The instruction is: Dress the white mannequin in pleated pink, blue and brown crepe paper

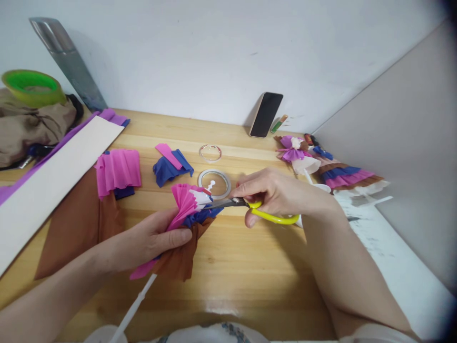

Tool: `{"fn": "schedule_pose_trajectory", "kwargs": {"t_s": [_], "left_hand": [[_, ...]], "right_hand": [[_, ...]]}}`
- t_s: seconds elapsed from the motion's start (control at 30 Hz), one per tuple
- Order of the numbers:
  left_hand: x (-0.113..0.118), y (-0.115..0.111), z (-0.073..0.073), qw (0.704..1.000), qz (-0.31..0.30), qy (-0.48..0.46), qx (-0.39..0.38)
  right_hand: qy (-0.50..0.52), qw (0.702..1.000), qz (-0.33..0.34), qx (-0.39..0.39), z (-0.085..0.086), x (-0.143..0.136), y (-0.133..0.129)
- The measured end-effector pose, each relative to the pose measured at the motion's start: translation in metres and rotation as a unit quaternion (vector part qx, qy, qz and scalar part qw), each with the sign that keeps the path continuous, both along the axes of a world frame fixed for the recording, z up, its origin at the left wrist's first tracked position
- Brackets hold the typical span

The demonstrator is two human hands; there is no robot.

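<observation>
Tape roll, green and yellow [34, 88], over a brown cloth bundle [35, 125] at the far left, with a bottle [67, 62] tilted beside it near the wall. White board [60, 186] slanting along the left side of the wooden table [214, 286], over purple crepe [114, 116] and next to brown crepe [71, 233]; pleated pink crepe [119, 170] just right of it. Blue crepe [167, 170] with a pink strip [168, 156] on top, then a clear ring [210, 153] and a white tape ring [227, 181], mid-table. Phone [266, 115] propped against the wall at the back edge, green tube [278, 124] beside it. Purple paper flower [293, 148] and layered crepe [350, 176] around the back right corner. Wood showing between the forearms toward the near edge. Crepe bundle [183, 202] in pink, blue and brown at center, gripped in the left hand [160, 233], with its gathered top past the fingers and a white stick [134, 307] slanting down toward the near edge. Scissors [274, 218] closed in the right hand's [267, 193] grip, dark blades at that gathered top. Left forearm low and reaching in from the near left; right forearm angled in from the near right, wrist bent, fingers pointing left.
</observation>
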State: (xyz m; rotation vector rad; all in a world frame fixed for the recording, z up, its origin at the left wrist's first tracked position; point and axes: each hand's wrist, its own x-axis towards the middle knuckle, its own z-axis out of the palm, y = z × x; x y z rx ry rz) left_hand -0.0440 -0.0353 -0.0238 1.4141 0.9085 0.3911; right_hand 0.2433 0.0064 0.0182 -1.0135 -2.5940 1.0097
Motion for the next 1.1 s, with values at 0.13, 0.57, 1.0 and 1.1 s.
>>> {"fn": "schedule_pose_trajectory", "kwargs": {"t_s": [0.13,0.57,1.0,1.1], "left_hand": [[0.0015,0.0013,0.0064,0.999,-0.020,0.036,-0.003],[0.0014,0.0007,0.0060,0.999,-0.027,0.029,-0.009],[0.0002,0.0015,0.0031,0.998,-0.020,0.054,-0.032],[0.0010,0.0026,0.0024,0.998,-0.017,0.050,-0.040]], "right_hand": [[0.002,1.000,0.004,0.005,0.0008,-0.0005,-0.0002],[-0.011,1.000,0.004,0.029,0.0017,0.0008,-0.0004],[-0.016,0.997,-0.009,0.068,0.0031,0.0037,0.0006],[0.011,0.998,-0.012,0.063,0.0050,0.0046,0.0001]]}}
